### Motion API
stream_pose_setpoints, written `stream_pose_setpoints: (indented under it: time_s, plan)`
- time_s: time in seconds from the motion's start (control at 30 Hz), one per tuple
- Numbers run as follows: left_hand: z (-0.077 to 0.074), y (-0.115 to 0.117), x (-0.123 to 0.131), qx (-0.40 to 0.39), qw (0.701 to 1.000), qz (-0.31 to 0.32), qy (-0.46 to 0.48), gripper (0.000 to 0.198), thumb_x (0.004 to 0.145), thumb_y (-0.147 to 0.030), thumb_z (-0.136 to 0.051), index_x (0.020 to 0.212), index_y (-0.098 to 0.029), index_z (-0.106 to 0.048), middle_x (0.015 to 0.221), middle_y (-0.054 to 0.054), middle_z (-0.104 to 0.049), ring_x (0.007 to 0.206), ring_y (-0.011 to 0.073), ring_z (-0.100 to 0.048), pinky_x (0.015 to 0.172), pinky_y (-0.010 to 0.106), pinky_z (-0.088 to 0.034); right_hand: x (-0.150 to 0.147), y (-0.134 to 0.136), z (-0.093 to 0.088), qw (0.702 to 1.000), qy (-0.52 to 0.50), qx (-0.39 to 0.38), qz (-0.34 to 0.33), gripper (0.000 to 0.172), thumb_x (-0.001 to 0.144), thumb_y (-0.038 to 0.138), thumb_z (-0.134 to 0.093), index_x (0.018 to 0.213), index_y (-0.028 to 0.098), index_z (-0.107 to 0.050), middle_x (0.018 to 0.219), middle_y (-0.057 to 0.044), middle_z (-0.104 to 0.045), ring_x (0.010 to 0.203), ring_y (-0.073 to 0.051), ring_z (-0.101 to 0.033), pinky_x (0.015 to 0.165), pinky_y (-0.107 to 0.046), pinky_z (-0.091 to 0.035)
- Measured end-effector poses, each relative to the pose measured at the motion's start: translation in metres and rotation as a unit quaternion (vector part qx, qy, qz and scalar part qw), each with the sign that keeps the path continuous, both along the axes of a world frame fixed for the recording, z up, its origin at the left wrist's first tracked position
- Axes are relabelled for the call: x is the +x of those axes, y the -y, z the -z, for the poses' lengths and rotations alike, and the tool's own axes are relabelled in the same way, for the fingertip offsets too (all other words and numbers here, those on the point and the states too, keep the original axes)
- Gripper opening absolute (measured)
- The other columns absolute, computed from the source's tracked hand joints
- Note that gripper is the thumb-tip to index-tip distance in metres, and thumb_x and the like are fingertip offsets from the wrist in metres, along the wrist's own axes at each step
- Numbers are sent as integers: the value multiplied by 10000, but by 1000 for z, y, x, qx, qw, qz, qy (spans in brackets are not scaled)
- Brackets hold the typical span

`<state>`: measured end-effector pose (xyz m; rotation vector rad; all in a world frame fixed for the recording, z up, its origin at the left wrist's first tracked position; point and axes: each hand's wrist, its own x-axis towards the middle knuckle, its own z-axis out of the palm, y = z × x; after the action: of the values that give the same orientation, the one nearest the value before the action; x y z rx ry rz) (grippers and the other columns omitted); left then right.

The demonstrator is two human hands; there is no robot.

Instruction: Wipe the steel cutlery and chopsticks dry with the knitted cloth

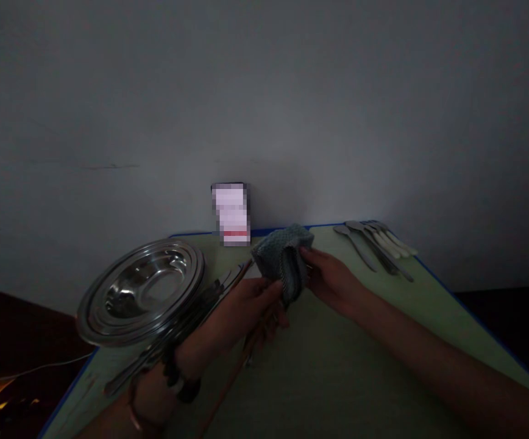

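A grey-blue knitted cloth (279,250) is held up between my two hands above the table. My left hand (262,299) pinches its lower left side, thumb on top and the other fingers curled below. Closed on the cloth's right edge is my right hand (331,274). Whether something is wrapped inside the folds cannot be made out. A thin brownish stick-like thing (228,390) slants down from beneath my left hand, and its kind is unclear in the dim light.
Shiny steel plates (143,332) are stacked at the left, with metal cutlery (130,369) beside them. Spoons (360,249) and white-handled cutlery (390,241) lie at the back right. A lit phone (232,213) leans on the wall behind the pale green table (337,378).
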<state>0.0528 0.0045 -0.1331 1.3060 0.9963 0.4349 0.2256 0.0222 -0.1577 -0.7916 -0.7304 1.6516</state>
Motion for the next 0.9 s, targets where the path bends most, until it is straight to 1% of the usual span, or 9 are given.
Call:
stream_pose_setpoints:
  time_s: [0.17, 0.23, 0.3, 0.4, 0.5, 0.57, 0.63, 0.77, 0.9]
  plan:
    - [0, 4, -5, -24, 998, 49, -9, 319, 865, -483, -421, 901, -178, -507, 533, -60, -525, 327, 60, -416, 291, 148, -335, 19, -22, -1, 986, -49, -10, 161, 96, 792, 254, -567, 809, 203, -647, 867, 3, -672, 802, -128, -594, 743, -260, -470]
    - [3, 3, -6, -20, 997, 73, -5, 293, 860, -454, -441, 908, -176, -520, 525, -73, -477, 333, 46, -363, 301, 138, -285, 28, -31, -4, 974, -77, 4, 215, 127, 814, 204, -511, 777, 210, -633, 835, 13, -669, 818, -120, -596, 771, -253, -477]
    - [6, 2, -6, -15, 997, 75, 11, 286, 862, -436, -442, 879, -166, -535, 509, -82, -416, 359, 40, -314, 325, 137, -240, 35, -35, -10, 964, -97, 20, 246, 190, 824, 158, -454, 740, 208, -617, 796, 12, -664, 830, -116, -597, 795, -248, -477]
    - [9, 2, -2, -11, 998, 54, 44, 287, 849, -430, -458, 826, -156, -541, 492, -96, -321, 394, 45, -251, 357, 153, -199, 38, -31, -20, 964, -101, 42, 241, 225, 820, 173, -416, 699, 213, -601, 732, 8, -651, 797, -134, -599, 764, -274, -491]
    - [11, 4, 2, 10, 998, 34, 51, 288, 837, -429, -471, 825, -152, -551, 504, -92, -299, 418, 57, -246, 380, 174, -197, 34, -21, -27, 972, -103, 56, 206, 238, 823, 349, -428, 703, 226, -593, 658, 12, -618, 671, -151, -582, 685, -314, -500]
    - [14, 6, 3, 31, 998, 30, 36, 290, 844, -423, -462, 830, -150, -559, 508, -87, -301, 430, 64, -257, 394, 181, -204, 31, -15, -29, 974, -113, 40, 194, 288, 812, 456, -437, 714, 226, -581, 586, 25, -570, 555, -133, -535, 619, -305, -489]
    - [18, 6, 3, 45, 998, 35, 18, 298, 854, -426, -447, 833, -151, -561, 505, -88, -298, 429, 68, -257, 397, 188, -206, 28, -13, -29, 975, -108, 17, 196, 292, 810, 476, -455, 722, 223, -568, 536, 41, -528, 484, -114, -487, 566, -280, -468]
    - [24, 7, 2, 64, 997, 31, 12, 311, 868, -438, -422, 859, -159, -559, 515, -86, -304, 440, 76, -275, 410, 193, -219, 19, -13, -22, 971, -52, -9, 235, 282, 814, 479, -482, 730, 219, -555, 583, 31, -569, 536, -125, -527, 556, -268, -451]
    - [25, 10, 2, 90, 996, 18, -12, 313, 880, -432, -399, 887, -163, -560, 524, -77, -329, 464, 87, -313, 424, 193, -228, 1, -9, -1, 969, 0, -11, 248, 359, 764, 568, -505, 699, 217, -544, 598, 30, -576, 571, -135, -553, 539, -262, -432]
